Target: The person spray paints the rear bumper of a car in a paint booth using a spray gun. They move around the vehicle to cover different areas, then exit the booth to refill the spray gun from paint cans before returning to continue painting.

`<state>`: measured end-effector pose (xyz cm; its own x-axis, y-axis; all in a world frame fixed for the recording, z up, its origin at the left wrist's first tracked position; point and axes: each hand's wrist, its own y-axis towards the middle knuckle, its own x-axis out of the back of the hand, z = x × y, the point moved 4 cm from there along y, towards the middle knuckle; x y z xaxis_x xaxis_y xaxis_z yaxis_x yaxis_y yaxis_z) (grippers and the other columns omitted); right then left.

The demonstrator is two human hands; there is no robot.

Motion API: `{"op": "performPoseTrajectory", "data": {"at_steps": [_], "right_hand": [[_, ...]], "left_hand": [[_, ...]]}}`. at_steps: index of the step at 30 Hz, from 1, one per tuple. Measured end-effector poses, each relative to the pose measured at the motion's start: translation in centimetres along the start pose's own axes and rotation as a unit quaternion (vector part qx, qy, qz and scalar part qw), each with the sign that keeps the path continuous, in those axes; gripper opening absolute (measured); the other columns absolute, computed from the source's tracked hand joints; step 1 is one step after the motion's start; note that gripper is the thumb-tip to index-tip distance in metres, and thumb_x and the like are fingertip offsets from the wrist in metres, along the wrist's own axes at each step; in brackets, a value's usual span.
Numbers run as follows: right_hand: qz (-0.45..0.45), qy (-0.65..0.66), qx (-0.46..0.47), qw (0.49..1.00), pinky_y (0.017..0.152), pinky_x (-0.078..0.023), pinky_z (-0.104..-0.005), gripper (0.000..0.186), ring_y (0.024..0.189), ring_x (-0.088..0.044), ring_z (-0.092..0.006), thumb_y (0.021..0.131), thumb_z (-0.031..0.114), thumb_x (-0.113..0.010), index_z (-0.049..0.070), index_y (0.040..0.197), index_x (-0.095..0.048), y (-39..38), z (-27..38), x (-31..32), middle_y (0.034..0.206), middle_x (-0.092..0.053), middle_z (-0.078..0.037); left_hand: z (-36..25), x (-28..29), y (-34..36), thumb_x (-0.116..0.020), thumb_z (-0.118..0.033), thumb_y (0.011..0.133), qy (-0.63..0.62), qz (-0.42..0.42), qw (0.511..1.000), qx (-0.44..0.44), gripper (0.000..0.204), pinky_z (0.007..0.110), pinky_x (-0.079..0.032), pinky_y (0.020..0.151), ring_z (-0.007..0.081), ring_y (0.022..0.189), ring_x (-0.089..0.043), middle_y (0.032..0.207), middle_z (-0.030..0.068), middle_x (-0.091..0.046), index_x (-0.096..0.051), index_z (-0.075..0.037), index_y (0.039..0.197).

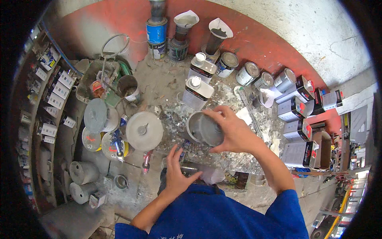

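My right hand (234,129) is curved around a round dark grey piece (213,131), thumb on its near side and fingers on its far side. That piece overlaps the mouth of a grey can (192,126) on the paint-spattered bench; whether it is a lid or a second can, I cannot tell. My left hand (178,172) hovers near the bench's front edge, fingers and thumb apart, holding nothing. Just beyond the can stand two rectangular metal tins (194,97) with white caps. A large round grey lid (144,130) with a central knob lies to the left.
Several paint cans (247,74) line the red wall, some topped with paper strainers (186,19). Rectangular tins (298,154) stand along the right side beside a cardboard box (322,151). Shelves (53,131) of boxes run along the left, near a dirty bucket (129,88).
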<state>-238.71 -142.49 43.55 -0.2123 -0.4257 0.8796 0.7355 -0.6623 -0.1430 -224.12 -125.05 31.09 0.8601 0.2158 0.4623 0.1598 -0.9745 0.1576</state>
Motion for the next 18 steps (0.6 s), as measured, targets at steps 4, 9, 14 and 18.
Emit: {"op": "performPoseTrajectory", "data": {"at_steps": [4, 9, 14, 18], "right_hand": [[0.029, -0.135, 0.045, 0.989, 0.093, -0.053, -0.0465, 0.11, 0.121, -0.051, -0.04, 0.052, 0.028, -0.094, 0.021, 0.147, -0.038, 2.3, 1.1, -1.3, 0.135, -0.043, -0.018], [0.101, -0.185, 0.053, 0.976, 0.093, -0.054, -0.0459, 0.11, 0.122, -0.051, -0.0393, 0.052, 0.03, -0.094, 0.023, 0.146, -0.038, 3.6, 2.1, -1.2, 0.138, -0.042, -0.016], [0.111, -0.244, 0.167, 0.949, 0.087, -0.058, -0.0431, 0.088, 0.124, -0.05, -0.0369, 0.067, 0.008, -0.08, 0.027, 0.144, -0.041, 4.5, 2.4, -1.7, 0.14, -0.042, -0.014], [0.177, -0.226, 0.175, 0.942, 0.092, -0.056, -0.0426, 0.082, 0.131, -0.045, -0.0374, 0.073, -0.002, -0.067, 0.032, 0.144, -0.041, 5.3, 2.5, -1.5, 0.144, -0.04, -0.012]], "left_hand": [[5.3, -2.1, -2.0, -0.09, -0.03, 0.067, 0.005, 0.036, 0.996, 0.08, 0.106, 0.051, -0.028, 0.116, 0.0433, 0.141, -0.03, 0.152, 0.0253, -0.028, -0.028, -0.001, 0.147], [8.5, -3.7, -2.2, -0.086, -0.029, 0.073, 0.013, 0.051, 0.992, 0.112, 0.091, 0.051, -0.034, 0.111, 0.0442, 0.131, -0.04, 0.143, 0.0256, -0.041, -0.035, 0.001, 0.143], [11.5, -5.8, -1.2, -0.074, -0.021, 0.085, -0.015, 0.077, 0.989, 0.123, 0.069, 0.048, -0.041, 0.103, 0.0448, 0.123, -0.049, 0.133, 0.0273, -0.051, -0.039, 0.001, 0.14], [13.0, -6.7, 0.2, -0.064, -0.011, 0.091, -0.061, 0.074, 0.987, 0.125, 0.053, 0.048, -0.044, 0.098, 0.0455, 0.117, -0.054, 0.126, 0.0268, -0.057, -0.043, -0.002, 0.139]]}}
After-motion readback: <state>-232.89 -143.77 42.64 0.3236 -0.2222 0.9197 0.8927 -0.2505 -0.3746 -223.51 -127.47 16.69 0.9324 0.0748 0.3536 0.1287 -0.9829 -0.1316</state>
